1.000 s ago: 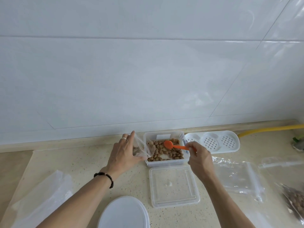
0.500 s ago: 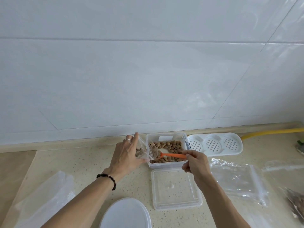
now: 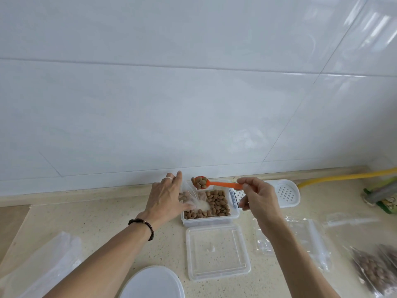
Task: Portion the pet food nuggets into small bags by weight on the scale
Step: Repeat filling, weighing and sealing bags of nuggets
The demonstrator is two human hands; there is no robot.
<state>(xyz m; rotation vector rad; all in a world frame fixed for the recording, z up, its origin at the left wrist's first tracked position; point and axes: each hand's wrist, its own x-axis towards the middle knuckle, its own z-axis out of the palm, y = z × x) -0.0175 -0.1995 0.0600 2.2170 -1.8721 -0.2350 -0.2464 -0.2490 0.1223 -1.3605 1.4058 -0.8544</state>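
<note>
A: What do you have on the head view?

B: I see the right hand (image 3: 257, 196) pinching the handle of an orange spoon (image 3: 217, 183) between thumb and fingers (image 3: 243, 180). The bowl of the spoon is heaped with brown nuggets (image 3: 200, 182) and sits above the far left corner of the clear food tub (image 3: 209, 219).

A: And the left?

B: The left hand (image 3: 165, 195) grips a small clear bag (image 3: 190, 195) at its mouth, fingers curled round the plastic, just left of the tub and leaning over its edge. I can make out a few nuggets inside the bag.

A: Where is the rest of the food?

B: Mostly in the tub, lying in the right and near parts of it. The tub's lid (image 3: 218, 252) lies flat on the surface just near of it. At the far right edge I see filled bags (image 3: 378, 269) of nuggets, with empty bags (image 3: 309, 235) between them and the lid. A round white lid (image 3: 152, 283) shows at the near edge.
</note>
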